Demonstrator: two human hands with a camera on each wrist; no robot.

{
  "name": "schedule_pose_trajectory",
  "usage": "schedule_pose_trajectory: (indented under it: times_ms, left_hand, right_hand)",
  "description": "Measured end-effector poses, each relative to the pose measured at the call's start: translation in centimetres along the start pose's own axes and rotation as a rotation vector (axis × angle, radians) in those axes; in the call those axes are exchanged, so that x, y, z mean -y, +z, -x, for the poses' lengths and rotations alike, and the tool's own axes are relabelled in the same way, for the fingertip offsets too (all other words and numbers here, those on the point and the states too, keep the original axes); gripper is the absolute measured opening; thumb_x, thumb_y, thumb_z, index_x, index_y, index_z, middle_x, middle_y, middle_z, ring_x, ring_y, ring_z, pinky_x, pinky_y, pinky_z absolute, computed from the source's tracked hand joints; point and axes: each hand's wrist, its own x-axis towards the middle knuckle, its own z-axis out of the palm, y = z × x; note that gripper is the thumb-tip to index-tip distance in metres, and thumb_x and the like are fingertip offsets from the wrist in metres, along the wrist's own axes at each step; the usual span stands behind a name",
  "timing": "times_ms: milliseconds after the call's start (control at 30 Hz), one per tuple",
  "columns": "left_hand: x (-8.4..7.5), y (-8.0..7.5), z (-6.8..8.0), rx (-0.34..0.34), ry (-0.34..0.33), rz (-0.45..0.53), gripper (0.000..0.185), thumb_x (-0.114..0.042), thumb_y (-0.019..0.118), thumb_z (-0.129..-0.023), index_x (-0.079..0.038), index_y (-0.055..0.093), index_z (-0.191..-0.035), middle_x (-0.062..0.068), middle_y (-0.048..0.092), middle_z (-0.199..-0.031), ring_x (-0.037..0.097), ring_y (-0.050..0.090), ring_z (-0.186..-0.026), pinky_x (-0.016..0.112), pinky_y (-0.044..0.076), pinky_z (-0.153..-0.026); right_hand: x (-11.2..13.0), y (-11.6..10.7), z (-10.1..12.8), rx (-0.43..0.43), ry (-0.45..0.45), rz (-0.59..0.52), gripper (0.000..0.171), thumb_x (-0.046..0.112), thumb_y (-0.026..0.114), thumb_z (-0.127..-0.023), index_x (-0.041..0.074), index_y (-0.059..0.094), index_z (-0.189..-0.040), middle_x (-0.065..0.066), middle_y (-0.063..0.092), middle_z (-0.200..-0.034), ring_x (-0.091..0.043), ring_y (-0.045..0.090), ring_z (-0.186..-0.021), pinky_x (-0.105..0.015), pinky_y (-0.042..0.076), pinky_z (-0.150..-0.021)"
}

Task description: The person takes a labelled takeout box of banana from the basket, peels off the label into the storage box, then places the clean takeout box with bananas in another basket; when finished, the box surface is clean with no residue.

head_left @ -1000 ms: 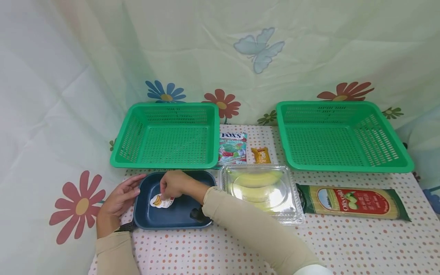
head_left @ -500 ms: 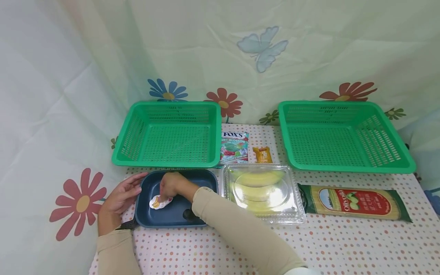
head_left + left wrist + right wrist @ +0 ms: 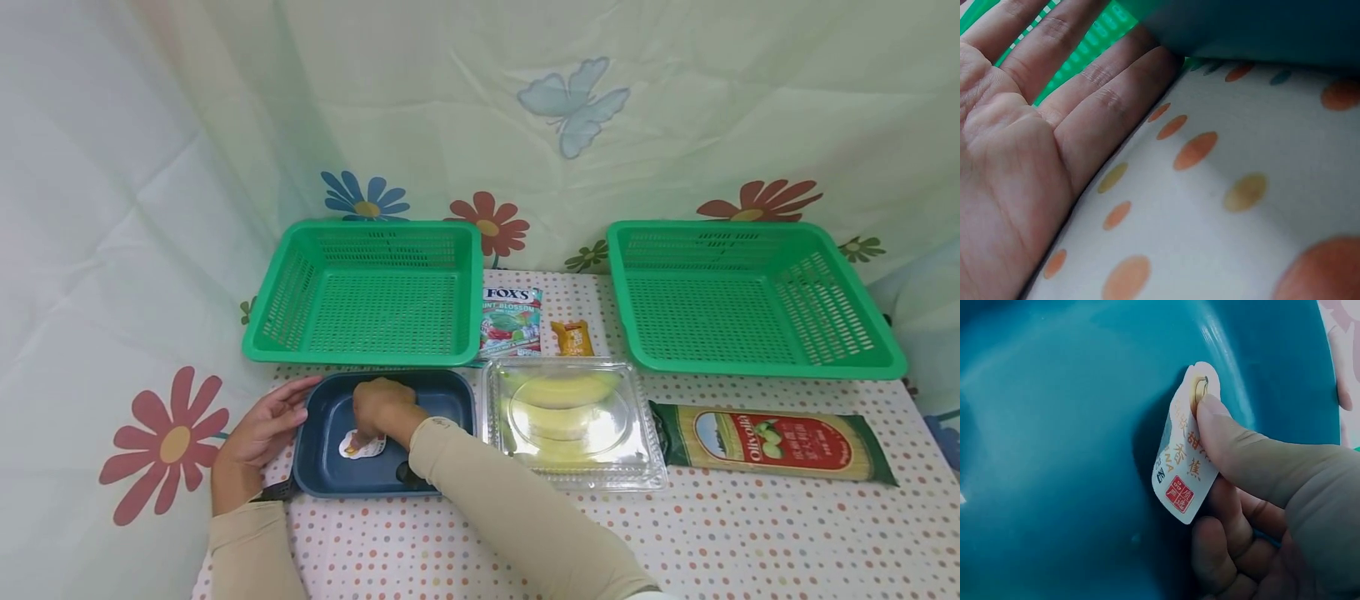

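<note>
The head camera looks forward and down across the table [image 3: 390, 550]; the wrist cameras look closely at the left hand [image 3: 1029, 144] and right hand [image 3: 1307, 509], both catching the blue pan [image 3: 1054, 437].

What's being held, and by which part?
Right grip pinches the white banana label by the edge near its printed banana. Left grip holds nothing; its fingers lie straight beside the blue pan.
</note>
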Motion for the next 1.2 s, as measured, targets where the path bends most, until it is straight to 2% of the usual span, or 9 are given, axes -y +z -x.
schedule_pose_trajectory:
  times_ms: [133,300,533,700,767,933,1200]
  left_hand:
    - [-0.08,0.05,-0.03,-0.001,-0.010,0.008,0.056,0.016,0.038,-0.101,-0.003,0.041,-0.154,-0.003,0.056,-0.146,0.009,0.057,-0.130,0.023,0.050,-0.106]
    - [-0.03,0.02,0.01,0.006,-0.016,0.028,0.057,0.016,0.038,-0.101,-0.004,0.042,-0.154,-0.002,0.057,-0.146,0.010,0.057,-0.130,0.024,0.050,-0.106]
    - [0.04,-0.09,0.05,0.004,-0.020,0.025,0.056,0.015,0.039,-0.102,-0.004,0.041,-0.155,-0.001,0.056,-0.147,0.010,0.057,-0.130,0.024,0.050,-0.106]
    - [0.01,-0.18,0.03,-0.007,-0.030,0.009,0.056,0.015,0.039,-0.102,-0.005,0.042,-0.154,-0.003,0.057,-0.146,0.009,0.057,-0.130,0.024,0.050,-0.105]
    - [-0.01,-0.19,0.05,-0.008,-0.032,0.005,0.056,0.015,0.039,-0.102,-0.005,0.042,-0.154,-0.003,0.057,-0.146,0.009,0.057,-0.130,0.024,0.050,-0.105]
    - [-0.09,-0.05,0.01,-0.010,-0.032,0.002,0.056,0.014,0.040,-0.102,-0.004,0.042,-0.154,-0.004,0.057,-0.145,0.009,0.057,-0.130,0.023,0.050,-0.106]
    - [-0.30,0.15,-0.13,-0.009,-0.017,0.009,0.056,0.016,0.040,-0.101,-0.004,0.042,-0.153,-0.003,0.058,-0.145,0.009,0.058,-0.130,0.023,0.050,-0.106]
  right_hand:
    - [0.13,0.18,-0.14,-0.017,0.012,0.032,0.037,0.053,0.092,-0.068,0.028,0.073,-0.087,0.007,0.067,-0.095,-0.011,0.059,-0.086,-0.037,0.053,-0.074]
    - [0.23,0.53,-0.25,-0.032,0.013,0.062,0.051,0.055,0.092,-0.068,0.026,0.075,-0.105,0.005,0.070,-0.115,-0.015,0.064,-0.102,-0.040,0.054,-0.082]
    - [0.14,0.60,-0.26,-0.022,0.015,0.077,0.061,0.056,0.090,-0.068,0.026,0.074,-0.119,0.003,0.068,-0.127,-0.019,0.063,-0.112,-0.044,0.053,-0.091]
    - [-0.02,0.33,-0.13,0.021,-0.023,0.098,0.062,0.051,0.094,-0.065,0.024,0.074,-0.117,0.001,0.068,-0.125,-0.021,0.063,-0.110,-0.043,0.051,-0.091]
    - [-0.06,0.34,-0.10,0.030,-0.038,0.115,0.064,0.048,0.097,-0.060,0.023,0.075,-0.114,0.001,0.069,-0.121,-0.021,0.063,-0.107,-0.042,0.051,-0.090]
    - [-0.19,0.54,-0.20,0.026,-0.071,0.153,0.069,0.047,0.100,-0.054,0.022,0.074,-0.113,0.000,0.070,-0.118,-0.022,0.065,-0.105,-0.041,0.053,-0.089]
    - [-0.31,0.51,-0.28,0.033,-0.089,0.157,0.068,0.049,0.100,-0.053,0.020,0.075,-0.110,0.000,0.070,-0.114,-0.021,0.065,-0.103,-0.041,0.053,-0.090]
